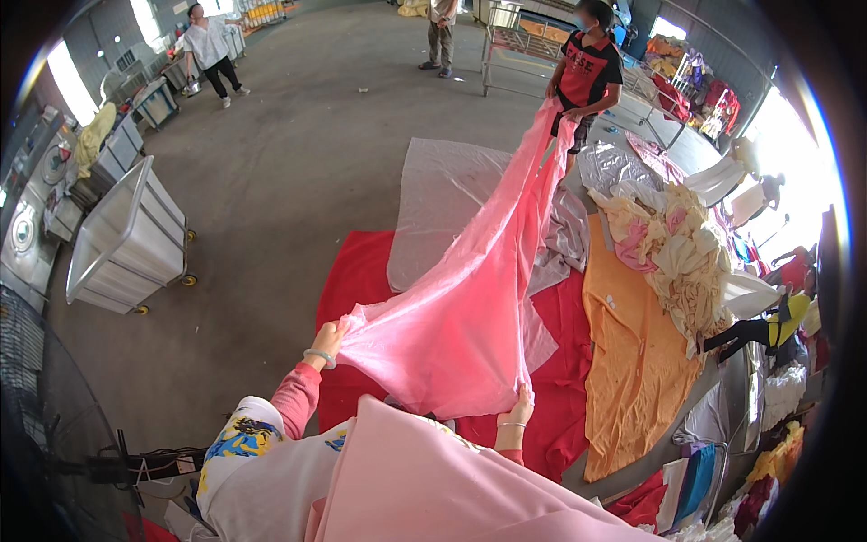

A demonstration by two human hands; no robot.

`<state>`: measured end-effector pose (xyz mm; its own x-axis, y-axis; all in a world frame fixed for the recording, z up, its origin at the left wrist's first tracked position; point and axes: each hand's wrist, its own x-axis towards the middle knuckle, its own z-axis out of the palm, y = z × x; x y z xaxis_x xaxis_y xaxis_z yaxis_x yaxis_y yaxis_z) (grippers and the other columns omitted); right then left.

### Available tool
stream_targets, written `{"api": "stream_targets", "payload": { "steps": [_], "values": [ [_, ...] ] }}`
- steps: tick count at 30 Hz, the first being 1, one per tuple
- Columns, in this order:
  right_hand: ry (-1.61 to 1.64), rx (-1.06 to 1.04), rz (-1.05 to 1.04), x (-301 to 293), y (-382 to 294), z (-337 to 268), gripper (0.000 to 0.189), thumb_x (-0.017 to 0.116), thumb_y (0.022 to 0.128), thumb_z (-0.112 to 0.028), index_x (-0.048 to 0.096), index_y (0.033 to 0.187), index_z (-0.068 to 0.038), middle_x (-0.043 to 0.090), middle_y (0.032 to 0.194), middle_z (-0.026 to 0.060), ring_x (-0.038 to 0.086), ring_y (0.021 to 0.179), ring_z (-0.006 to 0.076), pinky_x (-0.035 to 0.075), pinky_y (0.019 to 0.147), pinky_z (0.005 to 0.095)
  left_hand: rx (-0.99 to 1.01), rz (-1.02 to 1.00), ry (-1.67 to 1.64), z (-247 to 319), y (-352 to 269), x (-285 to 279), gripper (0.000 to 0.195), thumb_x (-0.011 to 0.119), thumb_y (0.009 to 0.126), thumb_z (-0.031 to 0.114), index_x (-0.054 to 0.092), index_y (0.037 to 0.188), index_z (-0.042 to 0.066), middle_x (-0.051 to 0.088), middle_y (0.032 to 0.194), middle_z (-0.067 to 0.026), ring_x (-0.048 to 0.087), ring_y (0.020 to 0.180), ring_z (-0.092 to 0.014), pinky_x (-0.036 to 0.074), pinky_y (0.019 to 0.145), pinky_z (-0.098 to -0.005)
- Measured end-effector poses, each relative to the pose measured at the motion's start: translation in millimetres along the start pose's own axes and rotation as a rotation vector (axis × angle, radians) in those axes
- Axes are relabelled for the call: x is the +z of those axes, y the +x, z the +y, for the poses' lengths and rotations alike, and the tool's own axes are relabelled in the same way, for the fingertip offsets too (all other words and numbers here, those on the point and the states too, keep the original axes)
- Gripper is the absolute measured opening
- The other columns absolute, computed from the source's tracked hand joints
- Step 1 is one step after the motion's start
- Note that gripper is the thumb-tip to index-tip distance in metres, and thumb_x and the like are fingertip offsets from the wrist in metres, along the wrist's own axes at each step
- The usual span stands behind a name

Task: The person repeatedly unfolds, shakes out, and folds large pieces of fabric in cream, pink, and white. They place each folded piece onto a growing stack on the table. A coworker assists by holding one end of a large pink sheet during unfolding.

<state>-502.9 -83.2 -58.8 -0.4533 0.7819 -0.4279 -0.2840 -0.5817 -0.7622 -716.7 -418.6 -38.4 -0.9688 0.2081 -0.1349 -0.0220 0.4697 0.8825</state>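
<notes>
A pink cloth (447,325) hangs stretched in front of me. My left hand (330,340) grips one corner, and a pale bangle circles that wrist. Farther right, my right hand (520,408) is closed on another corner of the same cloth. A co-worker (589,64) in a red and black shirt holds its far end with both hands. Smooth pale pink fabric (433,474) lies across my front, below my hands. Under the stretched cloth, a red cloth (355,271) and a whitish sheet (433,196) are spread on the floor.
An orange cloth (623,372) and a heap of cream fabric (684,251) lie to the right. A white wheeled bin (129,251) stands left, near a fan (54,406). Two people (211,51) (441,34) stand farther back, beside carts; others are at the right.
</notes>
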Motion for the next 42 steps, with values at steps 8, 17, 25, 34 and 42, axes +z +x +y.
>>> {"api": "stream_targets", "payload": {
  "steps": [8,17,25,34,42],
  "values": [
    [-0.003,0.012,0.008,-2,4,-2,0.007,0.046,0.081,-0.008,0.047,0.074,-0.005,0.055,0.086,0.0074,0.051,0.077,0.0156,0.044,0.07,0.0296,-0.053,-0.017,0.056,-15,7,3,0.04,0.041,0.082,0.034,0.053,0.072,-0.003,0.043,0.051,-0.0061,0.041,0.048,-0.013,0.034,0.048,-0.0322],
    [-0.143,-0.005,0.036,5,-2,-8,0.008,0.046,0.08,-0.008,0.047,0.072,-0.006,0.055,0.084,0.007,0.05,0.076,0.015,0.044,0.07,0.0294,-0.029,-0.012,0.079,-15,7,1,0.039,0.043,0.081,0.032,0.053,0.07,-0.003,0.045,0.05,-0.0074,0.041,0.046,-0.015,0.033,0.047,-0.0331],
    [-0.038,0.025,0.03,3,5,-4,0.008,0.047,0.08,-0.008,0.047,0.073,-0.006,0.055,0.082,0.0062,0.05,0.075,0.015,0.044,0.069,0.0296,-0.064,-0.019,0.061,-15,8,2,0.041,0.043,0.082,0.034,0.052,0.068,-0.003,0.043,0.048,-0.0071,0.041,0.045,-0.015,0.033,0.045,-0.033],
    [-0.016,0.01,0.023,6,1,-2,0.008,0.046,0.08,-0.007,0.046,0.072,-0.006,0.054,0.082,0.0064,0.05,0.075,0.0147,0.045,0.068,0.0288,-0.011,0.014,0.077,-20,7,4,0.042,0.042,0.082,0.035,0.051,0.069,-0.004,0.042,0.049,-0.011,0.042,0.047,-0.016,0.033,0.047,-0.0338],
    [-0.008,0.024,0.042,-3,6,1,0.009,0.045,0.081,-0.007,0.045,0.072,-0.006,0.056,0.085,0.0079,0.051,0.076,0.0149,0.045,0.069,0.0291,-0.079,-0.055,0.159,4,0,2,0.042,0.041,0.082,0.035,0.053,0.074,-0.004,0.048,0.055,-0.0163,0.049,0.053,-0.021,0.036,0.052,-0.0346]
  ]
}}
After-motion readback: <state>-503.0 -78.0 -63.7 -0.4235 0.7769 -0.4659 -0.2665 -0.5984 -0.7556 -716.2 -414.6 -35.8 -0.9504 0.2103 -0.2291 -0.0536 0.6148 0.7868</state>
